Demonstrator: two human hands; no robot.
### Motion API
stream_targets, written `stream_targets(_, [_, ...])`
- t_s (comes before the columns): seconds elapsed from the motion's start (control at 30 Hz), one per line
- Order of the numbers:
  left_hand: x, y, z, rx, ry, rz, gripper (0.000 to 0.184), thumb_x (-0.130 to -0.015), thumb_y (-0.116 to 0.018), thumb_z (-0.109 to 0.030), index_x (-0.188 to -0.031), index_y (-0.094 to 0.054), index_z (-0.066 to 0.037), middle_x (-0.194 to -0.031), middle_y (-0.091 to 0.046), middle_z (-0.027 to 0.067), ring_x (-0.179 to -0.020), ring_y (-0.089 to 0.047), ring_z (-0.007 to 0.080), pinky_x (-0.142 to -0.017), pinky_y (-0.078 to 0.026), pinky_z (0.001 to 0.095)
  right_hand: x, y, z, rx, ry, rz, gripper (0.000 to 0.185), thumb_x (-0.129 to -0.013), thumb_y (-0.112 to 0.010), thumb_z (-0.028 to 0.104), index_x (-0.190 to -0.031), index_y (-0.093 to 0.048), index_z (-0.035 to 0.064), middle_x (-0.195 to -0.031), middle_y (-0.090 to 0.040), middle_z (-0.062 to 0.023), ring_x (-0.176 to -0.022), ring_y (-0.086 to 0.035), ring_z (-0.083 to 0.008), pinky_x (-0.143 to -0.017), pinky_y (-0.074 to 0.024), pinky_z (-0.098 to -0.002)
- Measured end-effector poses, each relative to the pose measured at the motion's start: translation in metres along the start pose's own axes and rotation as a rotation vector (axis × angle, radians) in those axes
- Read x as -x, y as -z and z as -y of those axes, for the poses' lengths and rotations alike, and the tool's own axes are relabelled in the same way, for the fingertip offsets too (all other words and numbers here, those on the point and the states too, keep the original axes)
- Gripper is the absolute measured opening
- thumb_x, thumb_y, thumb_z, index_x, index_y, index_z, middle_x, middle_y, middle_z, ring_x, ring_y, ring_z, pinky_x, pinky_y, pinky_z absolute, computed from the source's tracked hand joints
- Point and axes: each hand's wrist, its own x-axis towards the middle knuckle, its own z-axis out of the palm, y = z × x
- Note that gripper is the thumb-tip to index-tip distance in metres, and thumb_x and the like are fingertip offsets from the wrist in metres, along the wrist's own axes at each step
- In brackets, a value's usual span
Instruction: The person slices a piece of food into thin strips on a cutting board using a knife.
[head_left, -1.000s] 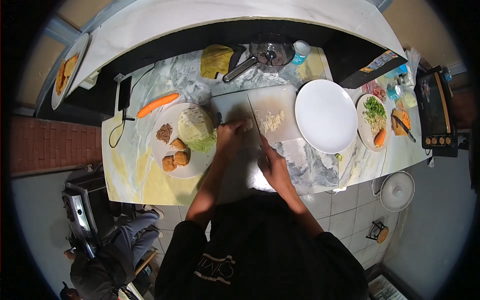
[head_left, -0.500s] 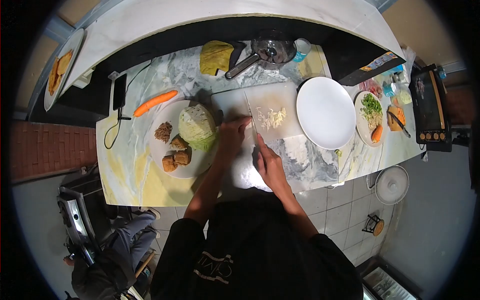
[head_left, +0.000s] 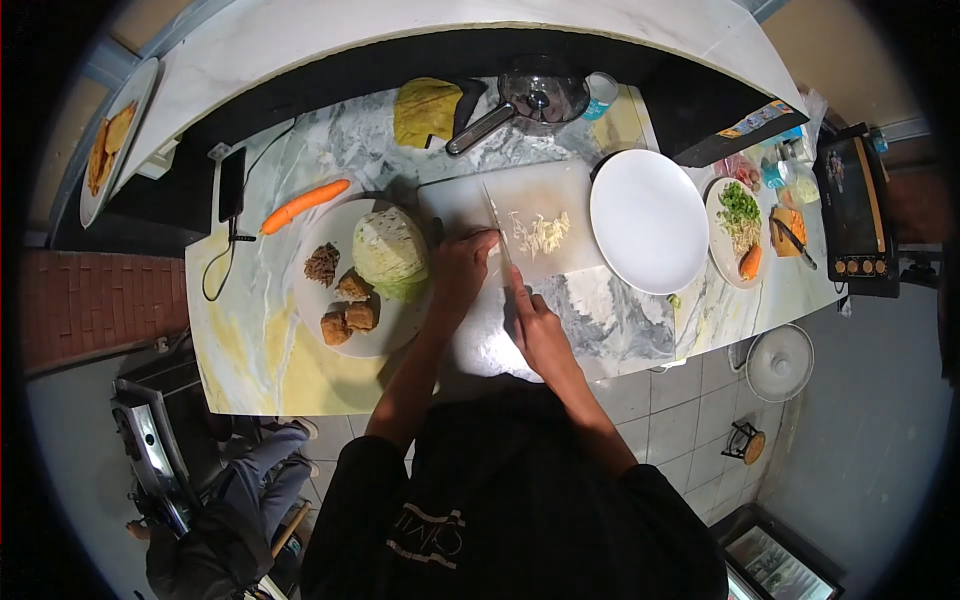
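Note:
My right hand point(head_left: 541, 333) is wrapped round the handle of a kitchen knife point(head_left: 491, 208), whose blade points away from me over the white cutting board point(head_left: 455, 198). Close against the blade's left side, my left hand point(head_left: 465, 268) has its fingers curled together on the board; what they press on is hidden. Pale thin shreds point(head_left: 541, 234) lie right of the blade. At my left, a plate point(head_left: 310, 290) bears a cut cabbage half point(head_left: 391, 246), brown fried pieces point(head_left: 348, 318) and a brown minced heap point(head_left: 322, 264).
A white plate point(head_left: 648, 220) stands right of the board, beside a plate with chopped greens point(head_left: 738, 205). Another knife point(head_left: 795, 242) lies farther right. A carrot point(head_left: 304, 206), a yellow cloth point(head_left: 424, 112) and a pan point(head_left: 540, 95) line the back. Another person point(head_left: 235, 500) is at lower left.
The view has shifted slightly. Both hands and the knife keep nearly the same place on the board, and the pale shreds look the same.

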Motion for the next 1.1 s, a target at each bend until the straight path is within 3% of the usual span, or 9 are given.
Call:
stream_targets(0.2, [0.001,0.002,-0.004,-0.081,0.083,0.065,0.019,-0.083,-0.062,-0.004,-0.097,-0.072,-0.012,-0.093,-0.071,0.0078,-0.076,-0.069,0.0309,-0.069,-0.056,0.0387,-0.001,0.0,-0.001,0.002,0.021,0.003,0.075,-0.082,-0.054,-0.004,-0.15,-0.025,0.0046,-0.087,-0.058,-0.03,-0.073,-0.061,-0.0463,-0.069,-0.0506,-0.0499])
stream_targets(0.27, [0.001,0.002,-0.003,0.0,0.128,0.077,0.014,-0.086,-0.064,-0.012,-0.096,-0.073,-0.011,-0.091,-0.071,0.0101,-0.079,-0.069,0.0307,-0.074,-0.053,0.0409,-0.002,-0.001,-0.002,0.006,0.013,0.015,0.075,-0.082,-0.054,-0.004,-0.15,-0.024,0.0039,-0.088,-0.058,-0.0301,-0.073,-0.061,-0.0463,-0.069,-0.0504,-0.0501])
stream_targets(0.37, [0.002,-0.002,0.0,-0.028,0.055,0.026,0.019,-0.083,-0.062,-0.004,-0.097,-0.072,-0.012,-0.093,-0.071,0.0092,-0.077,-0.069,0.0312,-0.069,-0.056,0.0386,-0.002,-0.002,-0.004,0.014,0.014,0.02,0.075,-0.081,-0.054,-0.005,-0.15,-0.023,0.0032,-0.088,-0.058,-0.0306,-0.074,-0.061,-0.0466,-0.069,-0.0503,-0.05])
stream_targets(0.57, [0.0,0.0,-0.002,0.003,0.102,0.066,0.02,-0.085,-0.061,-0.005,-0.099,-0.072,-0.012,-0.093,-0.071,0.011,-0.079,-0.069,0.0314,-0.07,-0.055,0.0384,-0.008,-0.003,-0.01,0.037,0.013,0.036,0.074,-0.081,-0.053,-0.006,-0.15,-0.024,0.0013,-0.091,-0.058,-0.0324,-0.075,-0.062,-0.0462,-0.07,-0.0505,-0.0489])
stream_targets(0.83, [-0.002,0.003,-0.009,0.025,0.125,0.06,0.017,-0.086,-0.061,-0.006,-0.098,-0.073,-0.01,-0.091,-0.07,0.0123,-0.08,-0.068,0.0318,-0.072,-0.054,0.0385,-0.016,-0.012,-0.015,-0.107,0.051,-0.02,0.071,-0.083,-0.051,-0.006,-0.148,-0.022,-0.0043,-0.084,-0.058,-0.0322,-0.071,-0.061,-0.044,-0.068,-0.0504,-0.0457])
stream_targets(0.97, [0.0,0.001,-0.005,-0.026,0.115,0.063,0.016,-0.086,-0.062,-0.007,-0.098,-0.073,-0.01,-0.09,-0.071,0.0121,-0.08,-0.068,0.0317,-0.072,-0.054,0.0387,-0.023,-0.016,-0.019,-0.071,0.001,0.049,0.075,-0.084,-0.051,-0.005,-0.151,-0.017,0.0033,-0.09,-0.059,-0.0314,-0.075,-0.062,-0.0458,-0.07,-0.0503,-0.0499])
stream_targets(1.1, [-0.001,0.001,-0.007,-0.018,0.103,0.044,0.016,-0.086,-0.062,-0.007,-0.097,-0.073,-0.01,-0.09,-0.071,0.012,-0.078,-0.068,0.032,-0.072,-0.054,0.0385,-0.026,-0.019,-0.02,-0.083,0.026,0.02,0.075,-0.082,-0.051,-0.006,-0.149,-0.02,-0.0014,-0.08,-0.058,-0.0299,-0.067,-0.06,-0.0424,-0.066,-0.0498,-0.0474])
